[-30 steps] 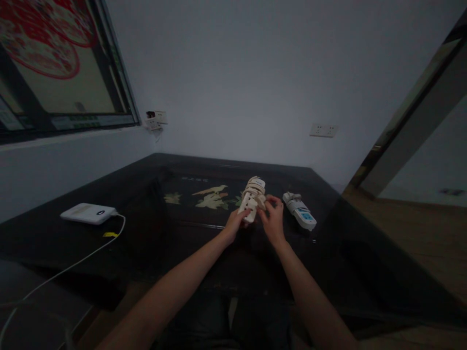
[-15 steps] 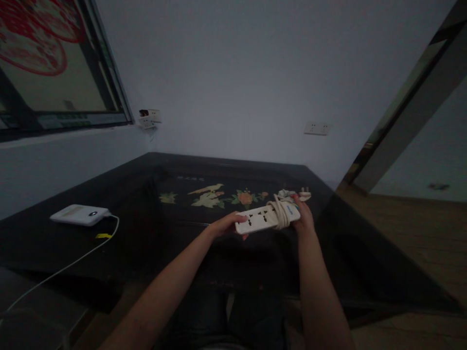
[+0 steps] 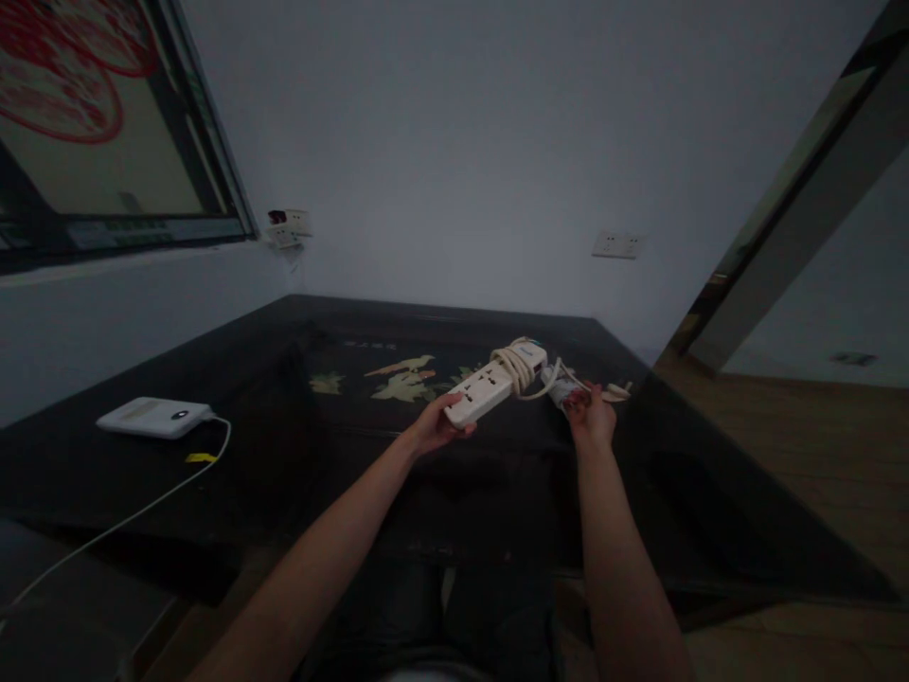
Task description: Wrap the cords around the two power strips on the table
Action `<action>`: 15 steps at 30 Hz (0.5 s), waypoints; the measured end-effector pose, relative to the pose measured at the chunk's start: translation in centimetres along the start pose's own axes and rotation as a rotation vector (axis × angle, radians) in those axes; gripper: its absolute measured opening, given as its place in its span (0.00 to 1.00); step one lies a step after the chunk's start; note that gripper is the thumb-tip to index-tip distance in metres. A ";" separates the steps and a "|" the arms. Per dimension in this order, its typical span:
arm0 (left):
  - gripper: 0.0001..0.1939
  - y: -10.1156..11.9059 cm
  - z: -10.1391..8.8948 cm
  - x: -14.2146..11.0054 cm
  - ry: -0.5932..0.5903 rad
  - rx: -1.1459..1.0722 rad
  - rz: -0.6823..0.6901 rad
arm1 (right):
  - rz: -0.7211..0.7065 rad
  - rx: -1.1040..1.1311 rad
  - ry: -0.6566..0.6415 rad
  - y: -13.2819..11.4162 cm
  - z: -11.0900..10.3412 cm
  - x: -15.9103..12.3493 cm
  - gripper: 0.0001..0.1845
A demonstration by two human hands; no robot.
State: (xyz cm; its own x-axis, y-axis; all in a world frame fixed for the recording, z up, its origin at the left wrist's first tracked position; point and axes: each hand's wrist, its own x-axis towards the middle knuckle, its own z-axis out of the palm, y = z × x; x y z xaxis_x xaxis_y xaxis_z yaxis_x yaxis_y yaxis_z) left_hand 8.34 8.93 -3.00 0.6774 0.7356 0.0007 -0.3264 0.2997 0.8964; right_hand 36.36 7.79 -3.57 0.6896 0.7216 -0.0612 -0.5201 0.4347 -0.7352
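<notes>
My left hand [image 3: 435,426] is closed on the near end of a white power strip [image 3: 484,390], which tilts up towards the far right above the dark table. Its cord [image 3: 521,366] is wound in several turns around the strip's far part. To the right, my right hand [image 3: 591,413] is closed on a loose stretch of cord and a pale, crumpled-looking piece [image 3: 561,386] whose kind I cannot make out. The white plug [image 3: 617,390] sticks out just beyond its fingers.
A white power bank [image 3: 152,418] with a cable [image 3: 142,516] lies at the table's left, near a yellow scrap [image 3: 201,457]. The black table [image 3: 284,493] carries a bird-and-flower picture. Wall sockets [image 3: 617,245] are behind, and a window [image 3: 128,180] is at left.
The power strip has swung so its far end points up and away. My right hand has come off the strip and moved slightly right, now holding the cord and the pale piece.
</notes>
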 end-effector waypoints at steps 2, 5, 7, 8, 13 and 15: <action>0.26 0.1 0.1 -0.5 -0.091 0.027 -0.077 | 0.004 -0.003 -0.014 0.2 0.0 0.0 0.10; 0.22 -0.1 0.2 -1.0 -0.217 0.106 -0.231 | -0.003 0.018 -0.054 0.0 0.2 -0.1 0.10; 0.18 -0.3 0.2 -1.1 -0.263 0.161 -0.307 | -0.026 0.057 -0.080 -0.7 0.4 -0.2 0.09; 0.17 -0.4 0.2 -1.1 -0.273 0.183 -0.329 | -0.042 0.082 -0.089 -1.1 0.5 -0.3 0.09; 0.16 -0.6 0.3 -0.4 -0.187 0.227 -0.282 | -0.078 0.170 -0.129 -3.3 0.1 -0.6 0.10; 0.17 -0.5 0.2 0.0 -0.107 0.203 -0.223 | -0.071 0.163 -0.155 -3.7 -0.1 -0.5 0.12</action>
State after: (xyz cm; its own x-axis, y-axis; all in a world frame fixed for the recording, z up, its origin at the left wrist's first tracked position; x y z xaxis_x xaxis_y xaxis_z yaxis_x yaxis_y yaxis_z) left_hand 8.64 8.68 -3.41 0.7864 0.5944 -0.1684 -0.0317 0.3110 0.9499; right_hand 38.03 5.74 -0.89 0.6483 0.7548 0.0998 -0.5567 0.5593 -0.6142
